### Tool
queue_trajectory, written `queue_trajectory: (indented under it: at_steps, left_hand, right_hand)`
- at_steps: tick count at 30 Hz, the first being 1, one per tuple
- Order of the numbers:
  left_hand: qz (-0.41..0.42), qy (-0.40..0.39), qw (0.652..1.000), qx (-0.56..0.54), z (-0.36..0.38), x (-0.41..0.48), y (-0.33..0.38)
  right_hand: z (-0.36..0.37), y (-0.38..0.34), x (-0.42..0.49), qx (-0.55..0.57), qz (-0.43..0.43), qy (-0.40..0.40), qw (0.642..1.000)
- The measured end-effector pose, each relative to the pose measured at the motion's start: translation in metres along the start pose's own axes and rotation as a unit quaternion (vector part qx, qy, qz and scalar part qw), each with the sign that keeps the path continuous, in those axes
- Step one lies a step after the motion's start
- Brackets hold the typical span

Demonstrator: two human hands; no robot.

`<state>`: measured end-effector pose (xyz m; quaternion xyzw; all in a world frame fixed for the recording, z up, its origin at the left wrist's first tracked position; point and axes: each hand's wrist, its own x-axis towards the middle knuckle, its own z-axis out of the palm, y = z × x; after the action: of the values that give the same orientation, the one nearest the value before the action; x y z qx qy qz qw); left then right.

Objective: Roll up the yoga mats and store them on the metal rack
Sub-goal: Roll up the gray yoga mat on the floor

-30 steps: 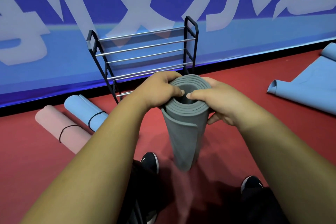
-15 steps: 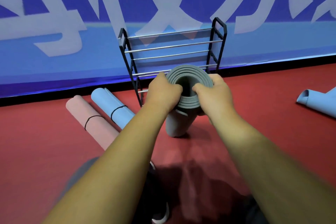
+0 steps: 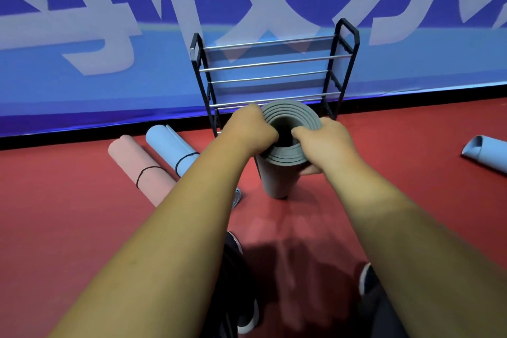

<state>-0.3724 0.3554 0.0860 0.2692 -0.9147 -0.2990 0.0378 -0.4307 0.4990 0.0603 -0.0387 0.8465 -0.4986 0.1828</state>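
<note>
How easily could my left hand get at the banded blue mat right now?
Probably not at once: the left hand grips the rim of the upright grey mat, with the right hand. Once freed, likely yes: the banded blue mat lies on red floor to its left, nothing between.

Single head view, looking forward-down, close over forearms, facing wall.

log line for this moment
grey mat: rolled, on end on floor | left hand: grips top rim | right hand: grips top rim | metal rack: behind mat | pink roll, blue roll: floor, left
</note>
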Motion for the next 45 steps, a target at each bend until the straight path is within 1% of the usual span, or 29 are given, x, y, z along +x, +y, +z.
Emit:
queue_trajectory:
  at_steps: [2, 4, 5, 6, 9, 11, 13, 17, 19, 23, 26, 33, 38, 45]
  left_hand:
    - [0.008, -0.013, 1.000, 0.017, -0.001, -0.001, -0.006]
    - [0.022, -0.023, 0.999, 0.011, -0.006, 0.001, -0.012]
    - [0.029, -0.036, 0.999, -0.002, -0.008, 0.001, -0.014]
    - [0.035, -0.050, 0.998, -0.017, -0.010, 0.002, -0.015]
    - [0.042, -0.053, 0.997, -0.043, -0.009, 0.005, -0.015]
    - [0.037, -0.043, 0.997, -0.056, -0.005, 0.009, -0.019]
    - [0.023, -0.051, 0.996, -0.071, -0.002, 0.014, -0.024]
    - [-0.017, -0.080, 0.985, -0.155, -0.001, 0.017, -0.038]
    - [-0.039, -0.086, 0.980, -0.177, -0.002, 0.017, -0.045]
    - [-0.093, -0.107, 0.961, -0.237, 0.002, 0.011, -0.062]
    - [-0.106, -0.111, 0.951, -0.267, 0.005, 0.002, -0.078]
    - [-0.066, -0.058, 0.969, -0.230, -0.014, -0.021, -0.101]
    - [-0.011, -0.016, 0.980, -0.198, -0.055, -0.052, -0.114]
    - [-0.006, 0.091, 0.976, -0.197, -0.136, -0.124, -0.188]
  right_hand:
    - [-0.001, -0.004, 0.006, -0.061, 0.008, -0.008, 0.998]
    - [-0.005, -0.010, 0.008, -0.178, -0.020, -0.015, 0.984]
    - [-0.006, -0.012, 0.010, -0.214, -0.038, -0.028, 0.976]
    - [-0.007, -0.012, 0.012, -0.225, -0.051, -0.050, 0.972]
    - [-0.006, -0.015, 0.010, -0.190, -0.081, -0.103, 0.973]
    - [-0.003, -0.016, 0.015, -0.180, -0.095, -0.118, 0.972]
    - [-0.002, -0.019, 0.020, -0.166, -0.103, -0.121, 0.973]
    - [0.002, -0.024, 0.027, -0.165, -0.117, -0.139, 0.969]
    - [0.005, -0.025, 0.029, -0.169, -0.123, -0.141, 0.968]
    - [0.018, -0.027, 0.028, -0.188, -0.142, -0.141, 0.962]
    - [0.031, -0.029, 0.021, -0.210, -0.169, -0.140, 0.953]
    - [0.054, -0.034, -0.009, -0.252, -0.213, -0.099, 0.939]
    - [0.068, -0.051, -0.060, -0.220, -0.238, -0.071, 0.944]
    - [0.140, -0.095, -0.149, -0.209, -0.311, -0.091, 0.923]
